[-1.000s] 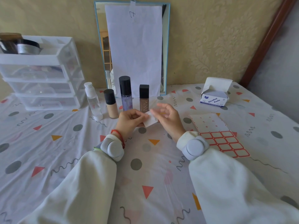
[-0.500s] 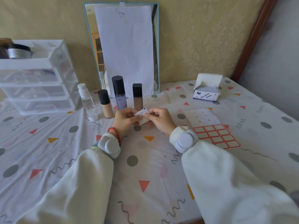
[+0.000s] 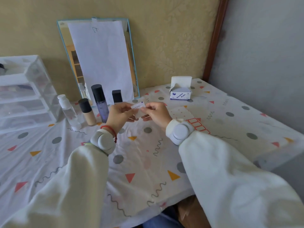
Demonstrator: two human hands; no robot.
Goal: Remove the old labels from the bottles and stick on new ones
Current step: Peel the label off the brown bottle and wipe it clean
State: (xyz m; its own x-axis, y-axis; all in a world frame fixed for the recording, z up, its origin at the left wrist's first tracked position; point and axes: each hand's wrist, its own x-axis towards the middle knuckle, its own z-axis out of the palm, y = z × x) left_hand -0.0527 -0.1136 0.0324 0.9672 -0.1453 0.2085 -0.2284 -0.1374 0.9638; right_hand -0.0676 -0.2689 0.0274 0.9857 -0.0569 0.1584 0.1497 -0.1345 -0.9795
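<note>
Two hands hold one small white packet point(image 3: 137, 109) up over the bench point(image 3: 148, 162). Left hand point(image 3: 119, 115) pinches its left end, right hand point(image 3: 157, 112) pinches its right end, so it lies sideways between them. Four bottles point(image 3: 100, 102) stand just behind, nearer the left hand.

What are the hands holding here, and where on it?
A small white packet: the left hand pinches its left end, and the right hand pinches its right end, above the table.
</note>
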